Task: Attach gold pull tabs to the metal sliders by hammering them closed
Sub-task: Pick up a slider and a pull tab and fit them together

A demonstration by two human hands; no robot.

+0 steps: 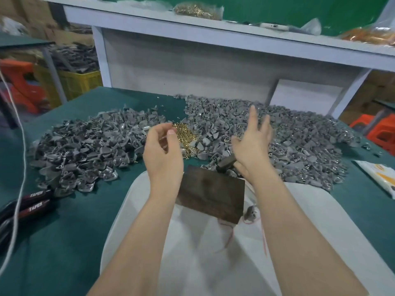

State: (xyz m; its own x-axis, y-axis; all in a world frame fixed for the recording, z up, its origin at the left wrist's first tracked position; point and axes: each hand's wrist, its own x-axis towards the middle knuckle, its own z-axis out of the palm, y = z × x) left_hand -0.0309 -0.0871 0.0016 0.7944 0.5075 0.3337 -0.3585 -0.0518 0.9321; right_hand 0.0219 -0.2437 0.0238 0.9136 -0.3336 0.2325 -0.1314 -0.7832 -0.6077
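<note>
A small heap of gold pull tabs (186,136) lies between two large piles of grey metal sliders, the left pile (85,150) and the right pile (303,142). My left hand (162,152) hovers over the near edge of the gold heap, fingers loosely curled, thumb apart from the forefinger, nothing visible in it. My right hand (252,144) is raised over the right pile with forefinger and middle finger stretched out, while its lower fingers curl round the handle of a dark hammer (226,164). Below both hands a dark wooden block (211,195) rests on a white cloth (192,248). One slider (250,211) lies beside the block.
The green table top (64,221) carries black-and-red tool handles (34,202) at the left edge, crossed by a white cord (20,167). A printed packet (380,178) lies at the right. A white shelf (192,24) stands behind the piles with a bag of gold parts (198,10).
</note>
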